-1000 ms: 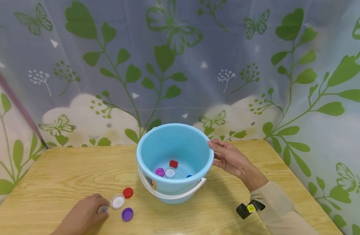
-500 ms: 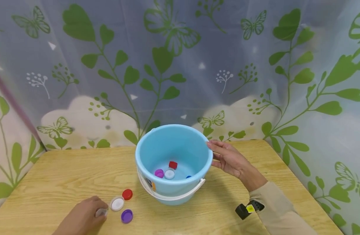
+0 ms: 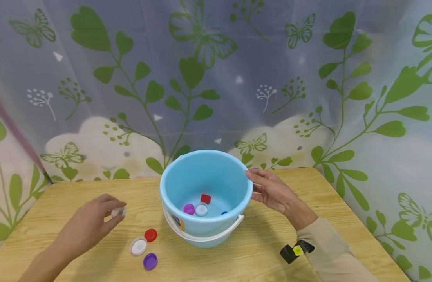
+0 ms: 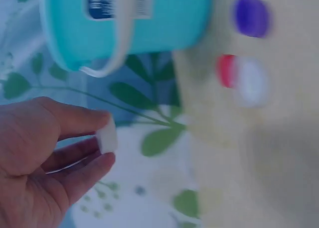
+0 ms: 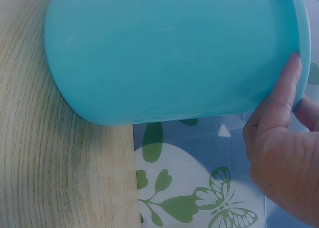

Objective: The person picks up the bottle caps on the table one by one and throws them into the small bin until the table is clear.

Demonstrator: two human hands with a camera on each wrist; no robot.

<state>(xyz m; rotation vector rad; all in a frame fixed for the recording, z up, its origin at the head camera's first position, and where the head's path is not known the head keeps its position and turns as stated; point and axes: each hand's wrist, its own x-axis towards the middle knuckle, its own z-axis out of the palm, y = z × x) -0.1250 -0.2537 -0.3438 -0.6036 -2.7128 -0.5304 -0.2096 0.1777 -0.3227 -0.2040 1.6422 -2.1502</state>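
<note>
My left hand (image 3: 87, 221) pinches a white bottle cap (image 4: 107, 136) between thumb and fingertips, raised over the table left of the bucket. The light blue bucket (image 3: 171, 217) stands upright with its white handle hanging down in front. At its right side my right hand (image 3: 275, 192) grips the rim, thumb over the edge and fingers against the outer wall (image 5: 174, 63). Inside the bucket lie a red cap (image 3: 205, 199), a magenta cap (image 3: 189, 209), a white cap (image 3: 201, 210) and a blue one mostly hidden by the near rim.
On the wooden table (image 3: 272, 258), left of the bucket, lie a red cap (image 3: 150, 235), a white cap (image 3: 138, 246) and a purple cap (image 3: 150, 261). A patterned curtain (image 3: 208, 98) hangs behind the table and along both sides.
My left hand has lifted the white bottle cap off the table and moved up and slightly away from the loose caps. My right hand keeps its hold on the bucket rim.
</note>
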